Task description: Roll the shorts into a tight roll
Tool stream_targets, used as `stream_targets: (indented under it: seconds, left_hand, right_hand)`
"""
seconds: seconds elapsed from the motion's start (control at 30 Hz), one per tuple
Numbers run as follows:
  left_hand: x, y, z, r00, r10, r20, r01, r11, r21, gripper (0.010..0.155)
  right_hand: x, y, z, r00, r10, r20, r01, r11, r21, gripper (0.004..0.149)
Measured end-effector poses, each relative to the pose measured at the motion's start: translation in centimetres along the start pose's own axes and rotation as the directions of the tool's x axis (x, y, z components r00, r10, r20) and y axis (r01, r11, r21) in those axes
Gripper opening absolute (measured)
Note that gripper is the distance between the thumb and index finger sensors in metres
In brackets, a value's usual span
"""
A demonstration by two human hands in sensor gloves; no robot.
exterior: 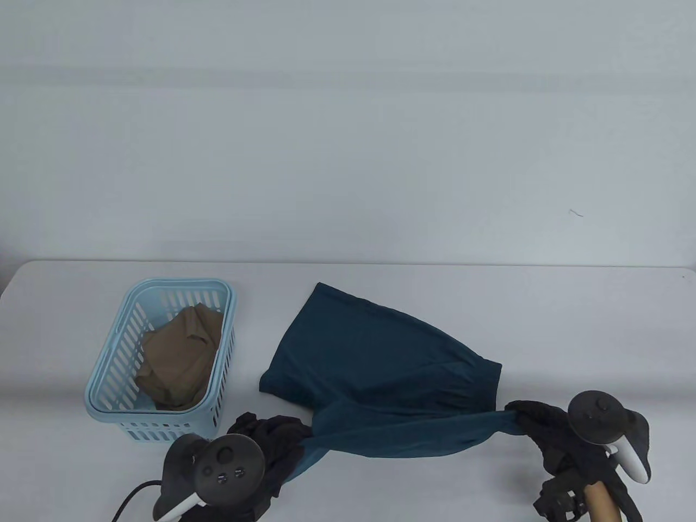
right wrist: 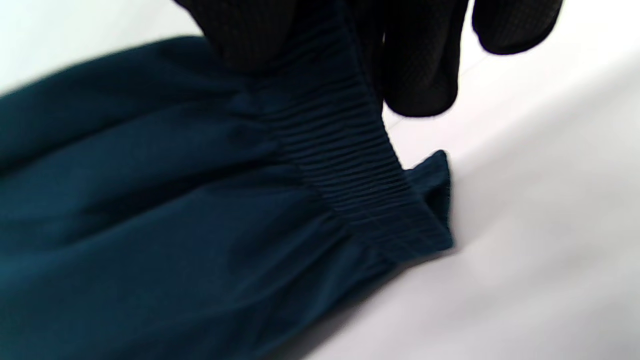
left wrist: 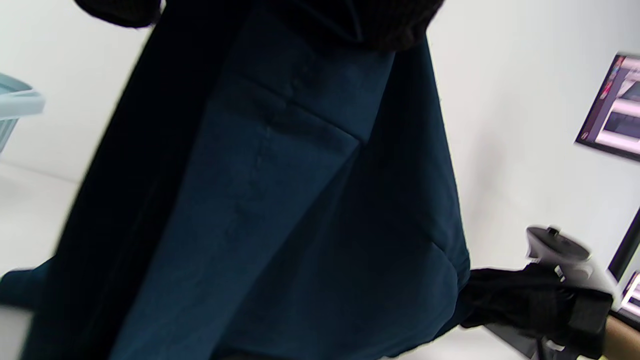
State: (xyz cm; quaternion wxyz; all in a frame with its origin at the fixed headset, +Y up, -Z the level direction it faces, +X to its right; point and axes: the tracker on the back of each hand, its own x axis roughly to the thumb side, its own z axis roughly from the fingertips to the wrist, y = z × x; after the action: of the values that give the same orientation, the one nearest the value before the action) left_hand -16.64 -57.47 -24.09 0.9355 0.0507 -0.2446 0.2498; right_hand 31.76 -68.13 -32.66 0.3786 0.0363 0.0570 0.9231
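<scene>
Even, soft light; your table view is sharp, both wrist views are blurred.

From above you get flat, diffuse brightness with no glare, and only faint shadows under the teal shorts and beside the blue basket. Your left wrist view is dim, the cloth nearly black at its left side, with smeared edges on the screen. Your right wrist view shows the ribbed waistband fairly crisp, while the white table washes out softly.

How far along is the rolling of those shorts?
Barely begun. The teal shorts are out on the table, unrolled. The left hand and right hand each grip an end, the right at the waistband, stretching the near edge. All the rolling remains.
</scene>
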Motion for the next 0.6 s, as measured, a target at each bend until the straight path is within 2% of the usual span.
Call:
stream_targets:
  seconds: [0.27,0.43,0.6]
  left_hand:
    - [0.3,3.5,1.0,0.976,0.197,0.096,-0.197,0.98,-0.005,0.04]
    - [-0.4,4.2,-0.6,0.995,0.095,0.023,-0.095,0.995,0.008,0.041]
    - [-1.5,4.1,-4.0,0.997,-0.001,-0.083,0.0,1.0,-0.006,0.041]
  right_hand:
    - [0.5,-1.9,0.9,0.969,-0.222,0.105,0.219,0.975,0.035,0.043]
    - [0.9,-1.8,0.9,0.984,-0.161,0.08,0.162,0.987,-0.009,0.043]
    - [1.0,-1.5,0.0,0.997,-0.068,0.029,0.068,0.998,-0.016,0.043]
